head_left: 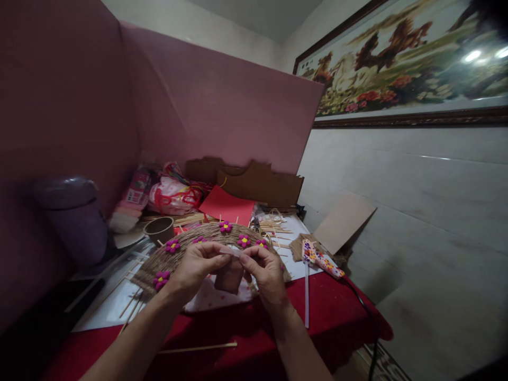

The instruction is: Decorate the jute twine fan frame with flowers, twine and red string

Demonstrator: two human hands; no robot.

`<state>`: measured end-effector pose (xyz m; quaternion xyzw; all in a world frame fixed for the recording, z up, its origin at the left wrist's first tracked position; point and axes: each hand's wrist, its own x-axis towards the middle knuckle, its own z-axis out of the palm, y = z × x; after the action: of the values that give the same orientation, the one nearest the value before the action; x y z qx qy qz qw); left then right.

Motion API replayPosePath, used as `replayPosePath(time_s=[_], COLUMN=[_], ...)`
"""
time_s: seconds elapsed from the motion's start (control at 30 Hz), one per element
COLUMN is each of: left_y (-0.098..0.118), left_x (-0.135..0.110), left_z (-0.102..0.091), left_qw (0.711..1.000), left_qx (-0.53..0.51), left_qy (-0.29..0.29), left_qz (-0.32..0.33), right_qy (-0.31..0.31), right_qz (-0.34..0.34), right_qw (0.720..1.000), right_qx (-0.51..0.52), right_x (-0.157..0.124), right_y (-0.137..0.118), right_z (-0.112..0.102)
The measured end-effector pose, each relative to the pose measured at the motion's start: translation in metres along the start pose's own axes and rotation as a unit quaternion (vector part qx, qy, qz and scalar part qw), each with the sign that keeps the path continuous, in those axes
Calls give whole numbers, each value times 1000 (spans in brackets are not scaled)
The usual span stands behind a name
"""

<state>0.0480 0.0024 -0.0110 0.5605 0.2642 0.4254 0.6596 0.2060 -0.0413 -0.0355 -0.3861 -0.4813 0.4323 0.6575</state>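
My left hand (197, 264) and my right hand (265, 271) meet above the table, both pinching a small pale strip (234, 252) between thumb and fingers. Under them lies a woven jute arch (159, 259) dotted with several magenta flowers (226, 227). A small brown piece (229, 276) sits just below my hands; whether a hand holds it I cannot tell.
A flower-patterned glue gun (317, 258) with a white stick lies right of the arch on the red tablecloth (337, 312). Behind are red paper (227, 205), brown cardboard (257, 182), a small bowl (159, 228), wooden sticks and bags. A purple bin (75, 217) stands left.
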Motion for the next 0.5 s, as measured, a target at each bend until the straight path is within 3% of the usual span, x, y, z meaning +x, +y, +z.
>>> replayPosePath(time_s=[0.33,0.5], left_y=[0,1], left_x=[-2,-2], left_z=[3,3], left_qw=[998,999], left_qx=[52,41], left_qy=[-5,-6], left_qz=[24,24], right_qy=[12,-1], right_qz=[9,-19], right_qw=[1000,999], right_qx=[-13,-40], right_x=[-1,-2], right_y=[-4,-3], right_z=[1,1])
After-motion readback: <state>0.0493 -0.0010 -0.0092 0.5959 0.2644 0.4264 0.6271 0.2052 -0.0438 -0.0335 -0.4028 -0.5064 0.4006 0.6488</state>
